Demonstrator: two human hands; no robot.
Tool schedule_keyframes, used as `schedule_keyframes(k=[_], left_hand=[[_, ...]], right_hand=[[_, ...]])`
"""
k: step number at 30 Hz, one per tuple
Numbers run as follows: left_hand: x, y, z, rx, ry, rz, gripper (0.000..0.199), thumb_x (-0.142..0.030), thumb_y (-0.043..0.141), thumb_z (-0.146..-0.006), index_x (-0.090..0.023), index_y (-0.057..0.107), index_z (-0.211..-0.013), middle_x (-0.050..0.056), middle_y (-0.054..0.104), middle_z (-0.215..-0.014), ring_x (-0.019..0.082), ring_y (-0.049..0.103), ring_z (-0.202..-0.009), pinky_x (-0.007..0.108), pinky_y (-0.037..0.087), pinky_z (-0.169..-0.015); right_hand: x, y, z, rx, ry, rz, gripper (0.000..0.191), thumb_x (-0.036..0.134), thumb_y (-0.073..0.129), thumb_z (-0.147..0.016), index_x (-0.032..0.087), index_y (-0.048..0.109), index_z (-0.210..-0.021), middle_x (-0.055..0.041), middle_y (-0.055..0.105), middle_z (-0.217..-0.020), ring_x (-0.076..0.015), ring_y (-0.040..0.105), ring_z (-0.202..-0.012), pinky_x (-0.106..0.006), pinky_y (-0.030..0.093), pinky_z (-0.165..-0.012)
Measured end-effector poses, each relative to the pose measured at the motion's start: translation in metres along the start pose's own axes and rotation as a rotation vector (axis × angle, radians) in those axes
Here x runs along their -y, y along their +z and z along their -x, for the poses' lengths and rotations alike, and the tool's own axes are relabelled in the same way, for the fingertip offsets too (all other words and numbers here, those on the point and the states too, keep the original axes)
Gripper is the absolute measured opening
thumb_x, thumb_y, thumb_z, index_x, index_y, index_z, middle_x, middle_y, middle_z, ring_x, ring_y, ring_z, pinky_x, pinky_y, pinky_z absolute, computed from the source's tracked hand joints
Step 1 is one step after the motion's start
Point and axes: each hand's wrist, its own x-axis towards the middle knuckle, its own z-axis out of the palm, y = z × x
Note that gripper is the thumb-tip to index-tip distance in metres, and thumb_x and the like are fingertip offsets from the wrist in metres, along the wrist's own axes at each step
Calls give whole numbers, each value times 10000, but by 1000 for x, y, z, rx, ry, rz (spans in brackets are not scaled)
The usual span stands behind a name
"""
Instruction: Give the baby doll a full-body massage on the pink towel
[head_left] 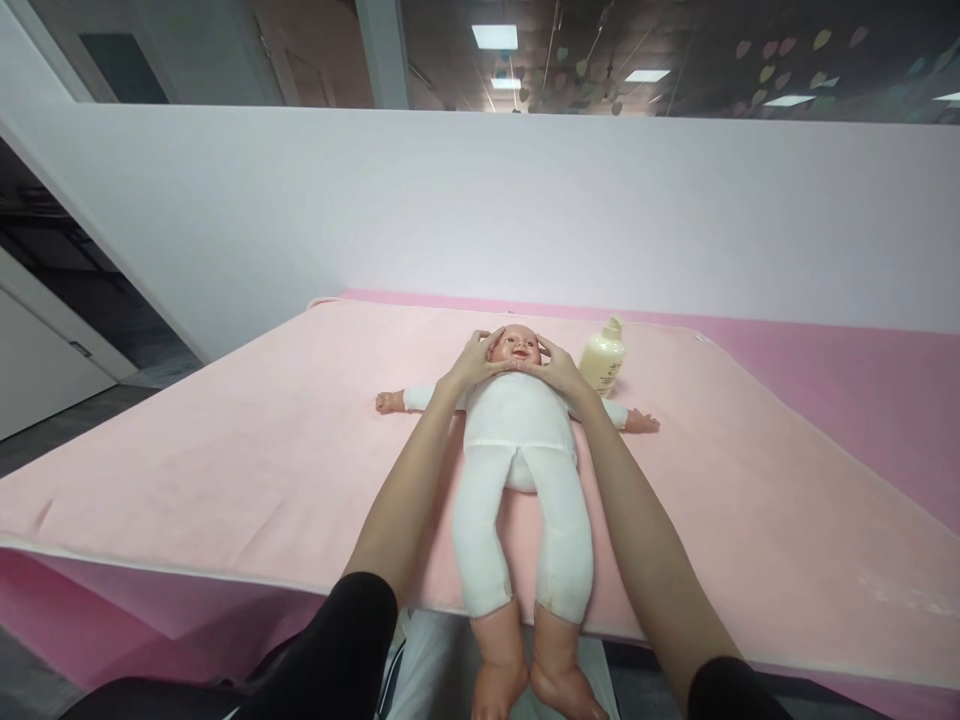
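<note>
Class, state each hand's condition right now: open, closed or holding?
Left hand: open, cupped against one side of the doll's head.
Right hand: open, cupped against the other side.

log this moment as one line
doll: face up on pink cloth, arms spread | left hand, right hand: cupping opposite sides of doll's face | bottle: standing near doll's arm

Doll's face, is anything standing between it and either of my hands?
Nothing visible is in the way: the left hand and right hand rest against the sides of the doll's face. The pale yellow bottle stands to the right of both.
</note>
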Motion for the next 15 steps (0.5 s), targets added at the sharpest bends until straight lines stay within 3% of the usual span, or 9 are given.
schedule_keyframes(k=[8, 15], left_hand=[[7, 1, -3, -35, 49, -29, 760, -500, 669, -708, -233, 417, -1374, 87, 425, -1169, 241, 503, -1069, 370, 418, -955], [10, -3, -3, -27, 78, -10, 634, -394, 643, -760, -229, 464, -1345, 85, 456, -1148, 208, 526, -1022, 355, 412, -966]], right_hand=[[-5, -6, -3, 70, -40, -38, 841, 450, 754, -633, 228, 417, -1371, -65, 443, -1405, -241, 427, -1275, -391, 344, -1070], [1, -11, 1, 216, -71, -129, 794, 482, 683, -717, 233, 369, -1403, -51, 418, -1425, -226, 401, -1300, -383, 308, -1099]])
